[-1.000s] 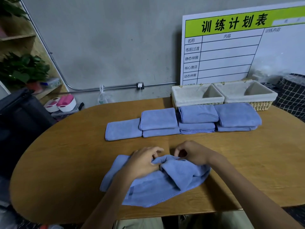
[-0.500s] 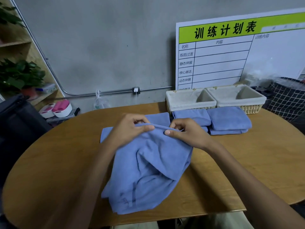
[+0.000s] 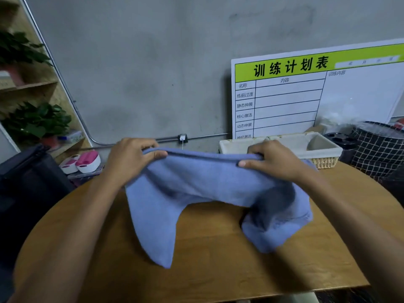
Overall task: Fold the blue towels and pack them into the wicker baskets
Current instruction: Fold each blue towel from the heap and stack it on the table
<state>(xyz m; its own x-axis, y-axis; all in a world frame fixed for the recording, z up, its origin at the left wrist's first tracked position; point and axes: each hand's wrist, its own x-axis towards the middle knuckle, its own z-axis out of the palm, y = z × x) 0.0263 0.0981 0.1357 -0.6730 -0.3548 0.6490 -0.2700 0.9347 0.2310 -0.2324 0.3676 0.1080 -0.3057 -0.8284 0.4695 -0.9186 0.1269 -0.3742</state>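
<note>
From the head camera, both hands hold one blue towel (image 3: 209,184) up by its top edge, above the wooden table (image 3: 218,248). The left hand (image 3: 131,160) pinches the left part of this edge: the thumb lies on the near side and the other fingers are curled behind the cloth. The right hand (image 3: 273,162) grips the right part in the same way, thumb in front and fingers folded over the hem. Between the two hands the edge is stretched almost straight. Below the fingers the towel hangs loose; one corner drops down under the left hand, and a crumpled part lies under the right hand and touches the table.

Just behind the right fingers stands a wicker basket (image 3: 323,160) with a pale cloth lining. The part of its inside that I can see holds nothing. A second basket (image 3: 234,145) seems to stand to its left, mostly hidden by the hand and towel.
</note>
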